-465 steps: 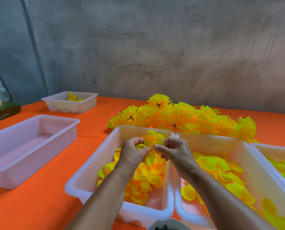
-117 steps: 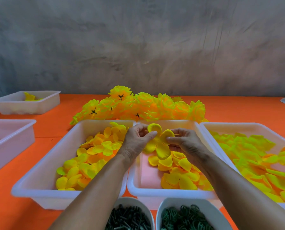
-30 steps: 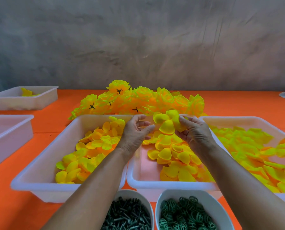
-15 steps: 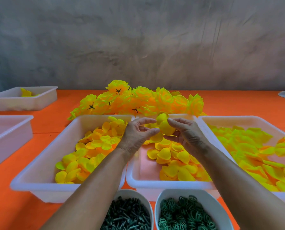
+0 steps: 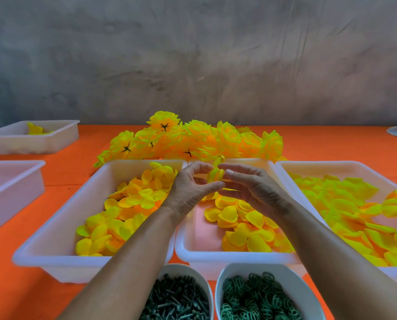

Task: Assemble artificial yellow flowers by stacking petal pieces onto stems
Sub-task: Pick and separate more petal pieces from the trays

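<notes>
Head view, read from the left edge of the orange surface (image 5: 61, 172) to the right. Small tray (image 5: 31, 137) near the far left corner holds a few yellow scraps; a second tray (image 5: 12, 188) lies at the left edge, its contents not visible. Left petal tray (image 5: 54, 227), middle petal tray (image 5: 192, 245) and right petal tray (image 5: 345, 167) sit side by side toward the near edge, each holding loose yellow-orange petals. Behind them lies a heap of finished flowers (image 5: 192, 142). At the near edge, one bowl (image 5: 176, 296) holds dark stem pegs, touching another bowl (image 5: 259, 296) of green rings.

Left hand (image 5: 190, 190) and right hand (image 5: 250, 188) meet above the far end of the middle tray. The petal stack (image 5: 216, 174) is pinched between them, left fingers (image 5: 202, 166) curled round one side, right fingers (image 5: 234, 169) extended and closing on the other. Whether a stem is already through the stack cannot be told.

Handling, as judged: petals appear thin, very light and soft, cupped in form, so they would crease or spring apart under a hard squeeze. Best hold is likely a light pinch at the centre, where the layers stack, leaving the rims free.
</notes>
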Available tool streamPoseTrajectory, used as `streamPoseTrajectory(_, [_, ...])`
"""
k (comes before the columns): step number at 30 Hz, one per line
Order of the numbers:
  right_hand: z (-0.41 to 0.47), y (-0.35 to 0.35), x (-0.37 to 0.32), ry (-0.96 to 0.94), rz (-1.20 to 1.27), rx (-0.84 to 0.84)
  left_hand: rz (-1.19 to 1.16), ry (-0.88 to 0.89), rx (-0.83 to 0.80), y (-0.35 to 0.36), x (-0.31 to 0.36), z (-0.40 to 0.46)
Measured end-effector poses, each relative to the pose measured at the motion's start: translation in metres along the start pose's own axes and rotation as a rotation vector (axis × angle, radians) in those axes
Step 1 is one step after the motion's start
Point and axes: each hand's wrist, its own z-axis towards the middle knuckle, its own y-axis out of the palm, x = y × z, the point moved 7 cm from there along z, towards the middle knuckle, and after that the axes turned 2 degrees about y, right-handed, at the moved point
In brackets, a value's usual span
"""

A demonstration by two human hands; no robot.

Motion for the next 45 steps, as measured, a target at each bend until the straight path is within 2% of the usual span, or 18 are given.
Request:
streamPoseTrajectory(2, [0.002,-0.01,-0.003,-0.032,0.034,0.119,-0.012,0.007,0.003,0.0,-0.002,0.002])
streamPoseTrajectory(4, [-0.001,-0.042,-0.004,-0.066,-0.011,0.467,-0.017,0.005,0.015,-0.001,-0.003,0.004])
streamPoseTrajectory(6, [-0.014,-0.077,-0.004,0.004,-0.357,0.856,-0.026,-0.013,0.039,-0.002,-0.006,0.005])
streamPoseTrajectory(7, [-0.016,-0.082,-0.005,0.08,-0.606,0.916,-0.019,-0.022,0.043,-0.002,-0.008,0.006])
streamPoseTrajectory(9, [-0.009,-0.075,0.004,0.234,-1.009,0.786,0.042,-0.031,0.058,-0.003,-0.012,0.007])
streamPoseTrajectory(10, [-0.006,-0.07,0.011,0.292,-1.122,0.694,0.074,-0.032,0.076,-0.004,-0.014,0.008])
streamPoseTrajectory(12, [-0.003,-0.063,0.019,0.352,-1.212,0.584,0.103,-0.027,0.137,-0.009,-0.016,0.008])
streamPoseTrajectory(15, [-0.001,-0.055,0.016,0.301,-1.265,0.538,0.168,-0.003,0.247,-0.019,-0.014,0.008])
streamPoseTrajectory(20, [-0.001,-0.054,0.005,0.155,-1.114,0.626,0.261,0.047,0.345,-0.026,-0.006,0.005])
streamPoseTrajectory(25, [-0.002,-0.062,0.009,0.076,-0.547,0.667,0.312,0.066,0.379,-0.028,-0.003,0.003])
streamPoseTrajectory(27, [-0.003,-0.062,0.011,0.088,-0.407,0.672,0.344,0.074,0.349,-0.025,-0.001,0.004])
streamPoseTrajectory(31, [-0.004,-0.058,0.01,0.09,-0.375,0.666,0.402,0.106,0.3,-0.019,0.001,0.004])
streamPoseTrajectory(38, [-0.004,-0.054,0.008,0.114,-0.334,0.606,0.358,0.068,0.326,-0.022,-0.002,0.004])
streamPoseTrajectory(42, [-0.004,-0.054,0.006,0.056,-0.209,0.596,0.38,0.076,0.318,-0.021,-0.001,0.004])
streamPoseTrajectory(45, [-0.005,-0.052,0.001,-0.012,-0.205,0.589,0.416,0.104,0.305,-0.019,0.002,0.003])
